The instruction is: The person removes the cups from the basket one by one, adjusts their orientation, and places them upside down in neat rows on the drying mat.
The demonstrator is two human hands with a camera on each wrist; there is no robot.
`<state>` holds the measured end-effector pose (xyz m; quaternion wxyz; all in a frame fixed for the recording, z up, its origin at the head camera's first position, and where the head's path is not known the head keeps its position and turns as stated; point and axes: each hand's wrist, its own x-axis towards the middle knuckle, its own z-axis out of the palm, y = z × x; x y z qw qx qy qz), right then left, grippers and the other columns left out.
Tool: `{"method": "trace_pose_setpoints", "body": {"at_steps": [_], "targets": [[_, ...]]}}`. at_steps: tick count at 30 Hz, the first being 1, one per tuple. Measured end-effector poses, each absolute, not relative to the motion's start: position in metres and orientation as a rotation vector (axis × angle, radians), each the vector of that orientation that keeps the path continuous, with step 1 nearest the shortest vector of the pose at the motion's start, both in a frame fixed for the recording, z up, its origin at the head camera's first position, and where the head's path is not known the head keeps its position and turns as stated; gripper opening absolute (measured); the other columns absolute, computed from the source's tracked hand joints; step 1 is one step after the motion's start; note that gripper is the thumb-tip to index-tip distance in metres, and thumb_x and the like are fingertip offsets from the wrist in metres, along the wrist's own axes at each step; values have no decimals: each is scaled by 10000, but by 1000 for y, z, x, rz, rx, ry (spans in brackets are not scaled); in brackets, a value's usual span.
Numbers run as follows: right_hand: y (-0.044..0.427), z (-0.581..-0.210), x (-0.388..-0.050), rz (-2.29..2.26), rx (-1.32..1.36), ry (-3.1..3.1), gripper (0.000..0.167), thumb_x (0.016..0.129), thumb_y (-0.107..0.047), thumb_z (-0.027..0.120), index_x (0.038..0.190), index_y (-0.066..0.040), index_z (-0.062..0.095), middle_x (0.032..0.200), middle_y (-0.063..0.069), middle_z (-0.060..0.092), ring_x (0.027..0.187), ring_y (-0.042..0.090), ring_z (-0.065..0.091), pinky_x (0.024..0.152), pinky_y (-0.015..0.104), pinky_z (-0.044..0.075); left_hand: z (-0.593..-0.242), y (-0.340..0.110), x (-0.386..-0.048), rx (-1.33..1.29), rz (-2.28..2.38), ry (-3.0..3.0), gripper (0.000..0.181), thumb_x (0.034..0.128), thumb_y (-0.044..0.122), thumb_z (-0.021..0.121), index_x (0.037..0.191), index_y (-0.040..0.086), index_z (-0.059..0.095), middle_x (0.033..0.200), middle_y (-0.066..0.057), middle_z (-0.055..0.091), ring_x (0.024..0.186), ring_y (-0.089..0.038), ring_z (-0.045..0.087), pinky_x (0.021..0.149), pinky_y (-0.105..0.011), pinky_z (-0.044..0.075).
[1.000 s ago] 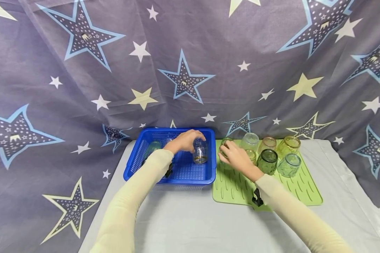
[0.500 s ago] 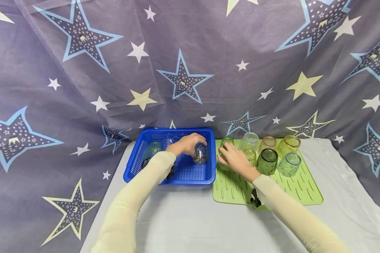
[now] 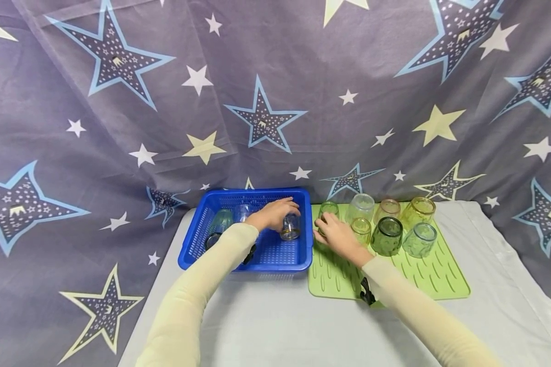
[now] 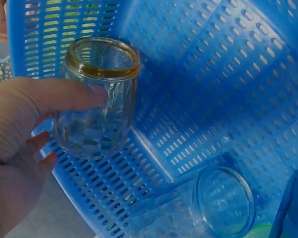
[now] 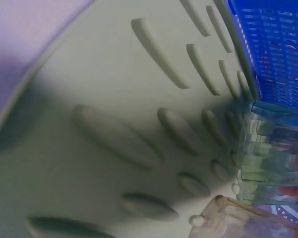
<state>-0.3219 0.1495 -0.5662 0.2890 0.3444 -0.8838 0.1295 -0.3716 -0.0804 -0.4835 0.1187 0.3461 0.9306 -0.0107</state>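
Observation:
Inside the blue basket, in its right part, the left hand [image 3: 275,214] [image 4: 25,114] grips a clear glass with an amber rim [image 3: 290,232] [image 4: 97,124], its thumb across the side. In the left wrist view that rim faces up toward the camera. On the green mat's left part, the right hand [image 3: 342,237] has its fingers curled at a green glass [image 3: 329,208], partly hidden under the hand. The right wrist view shows a pale green glass [image 5: 270,153] with fingertips [image 5: 295,191] against it at the frame's edge.
The blue basket [image 3: 275,266] also holds a green glass [image 3: 222,221], a clear glass [image 3: 243,211] and a dark-rimmed one [image 3: 212,239]. Several tinted glasses, including a dark green one [image 3: 387,237], stand on the green mat [image 3: 340,285]. A star-patterned cloth hangs behind.
The left hand has moved slightly lower with the amber-rimmed glass in the basket. The right hand has shifted slightly left and down, uncovering more of the green glass's top.

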Motion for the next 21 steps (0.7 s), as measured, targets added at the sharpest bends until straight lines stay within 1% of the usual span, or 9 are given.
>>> {"method": "trace_pose_setpoints", "body": {"at_steps": [4, 7, 15, 21], "targets": [[149, -570, -321, 336, 918, -2326, 202, 915, -224, 728, 980, -45, 662, 917, 121, 560, 809, 272, 578, 450, 352, 521, -486, -80, -373, 1032, -53, 2737, 693, 736, -76, 810, 1371, 145, 644, 1558, -81, 496, 1548, -338, 282, 1234, -461, 337], [148, -572, -321, 330, 919, -2315, 202, 912, -222, 727, 981, -44, 660, 923, 123, 558, 828, 277, 580, 441, 353, 520, -486, -81, -373, 1011, -34, 2744, 695, 717, -63, 839, 1352, 151, 656, 1536, -89, 512, 1535, -329, 312, 1228, -456, 349], [148, -577, -320, 347, 932, -2325, 224, 911, -221, 727, 1001, -34, 645, 944, 128, 560, 850, 280, 574, 497, 347, 546, -494, -89, -373, 887, 23, 2770, 743, 658, -45, 884, 1337, 162, 663, 1486, -109, 529, 1433, -292, 450, 1119, -441, 476], [148, -578, -320, 383, 934, -2343, 240, 915, -212, 733, 1033, -25, 641, 963, 129, 564, 869, 277, 574, 550, 349, 567, -494, -91, -373, 849, 38, 2772, 755, 665, -47, 886, 1349, 169, 652, 1478, -100, 544, 1398, -289, 485, 1099, -450, 491]]}}
